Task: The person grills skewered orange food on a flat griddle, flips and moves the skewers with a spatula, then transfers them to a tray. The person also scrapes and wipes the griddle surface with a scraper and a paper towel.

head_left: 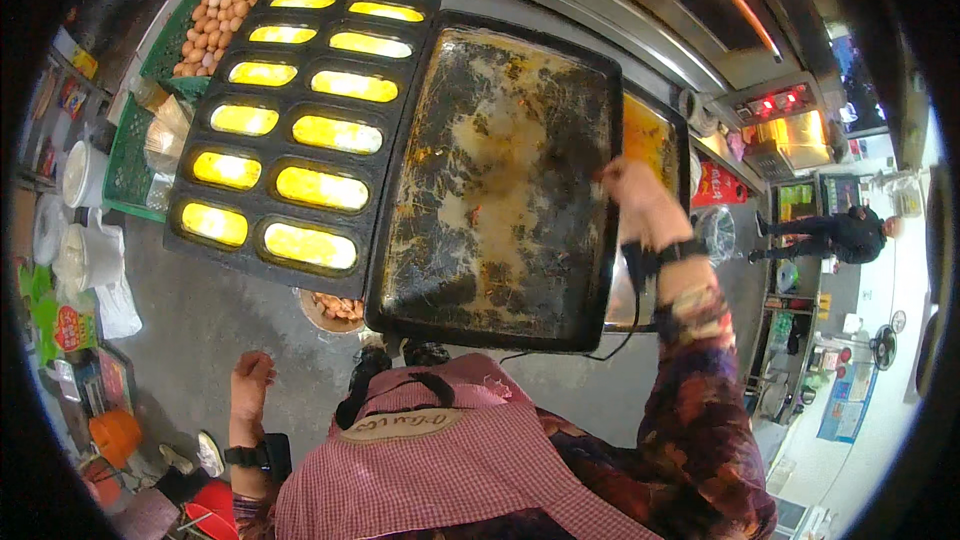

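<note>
The large dark tray [500,190] lay directly ahead of the person, its flat base stained and scratched. Just beside its left edge was the black mould [228,256], its twelve oblong wells showing bright yellow. Part of another tray [652,140] showed on the right, behind the raised arm. The right hand [645,205] was over the large tray's right rim, fingers bunched; whether they gripped anything, I could not tell. Good handling there called for keeping the wrist strap [668,256] and sleeve [690,380] off the rim, possibly hot, and for light movements that would not jolt the mould. The left hand [255,370] hung apart from both, loosely curled and seemingly released.
</note>
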Motion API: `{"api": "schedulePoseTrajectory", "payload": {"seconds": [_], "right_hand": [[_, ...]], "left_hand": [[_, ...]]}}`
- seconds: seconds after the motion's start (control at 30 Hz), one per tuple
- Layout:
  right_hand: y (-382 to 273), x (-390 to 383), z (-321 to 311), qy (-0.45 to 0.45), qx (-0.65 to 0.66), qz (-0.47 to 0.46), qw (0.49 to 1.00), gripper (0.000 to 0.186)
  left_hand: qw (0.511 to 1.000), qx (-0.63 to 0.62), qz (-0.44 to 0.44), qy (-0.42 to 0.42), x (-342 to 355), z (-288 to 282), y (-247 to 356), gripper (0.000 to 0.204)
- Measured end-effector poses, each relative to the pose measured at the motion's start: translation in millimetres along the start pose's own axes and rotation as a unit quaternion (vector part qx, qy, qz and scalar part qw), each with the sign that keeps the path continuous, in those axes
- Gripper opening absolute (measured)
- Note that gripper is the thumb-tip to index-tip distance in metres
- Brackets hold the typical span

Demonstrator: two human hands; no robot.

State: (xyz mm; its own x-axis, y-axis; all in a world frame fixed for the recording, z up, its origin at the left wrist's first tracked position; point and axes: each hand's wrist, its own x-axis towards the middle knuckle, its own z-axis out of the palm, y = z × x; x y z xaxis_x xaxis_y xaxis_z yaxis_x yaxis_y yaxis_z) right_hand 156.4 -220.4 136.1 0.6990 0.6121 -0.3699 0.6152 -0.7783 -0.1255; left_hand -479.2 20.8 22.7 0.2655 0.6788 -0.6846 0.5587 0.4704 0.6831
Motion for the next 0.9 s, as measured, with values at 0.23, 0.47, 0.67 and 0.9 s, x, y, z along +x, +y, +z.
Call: {"api": "schedulePoseTrajectory", "payload": {"seconds": [0.23, 0.47, 0.67, 0.9], "right_hand": [[-47, -215, 90, 0.002, 0.086, 0.024, 0.996, 0.022], [-102, -211, 89, 0.042, 0.056, 0.032, 0.997, 0.019], [-110, -186, 99, 0.051, 0.064, -0.006, 0.997, 0.021], [-98, -124, 85, 0.09, 0.031, 0.016, 0.995, 0.022]], "left_hand": [[0.995, 0.005, 0.074, -0.07, 24, -3, 24, 0.016], [0.995, 0.028, 0.048, -0.083, 30, -7, 48, 0.013], [0.993, 0.02, 0.075, -0.086, 33, -24, 47, 0.012], [0.997, -0.003, 0.066, -0.05, 20, -42, 32, 0.007]]}}
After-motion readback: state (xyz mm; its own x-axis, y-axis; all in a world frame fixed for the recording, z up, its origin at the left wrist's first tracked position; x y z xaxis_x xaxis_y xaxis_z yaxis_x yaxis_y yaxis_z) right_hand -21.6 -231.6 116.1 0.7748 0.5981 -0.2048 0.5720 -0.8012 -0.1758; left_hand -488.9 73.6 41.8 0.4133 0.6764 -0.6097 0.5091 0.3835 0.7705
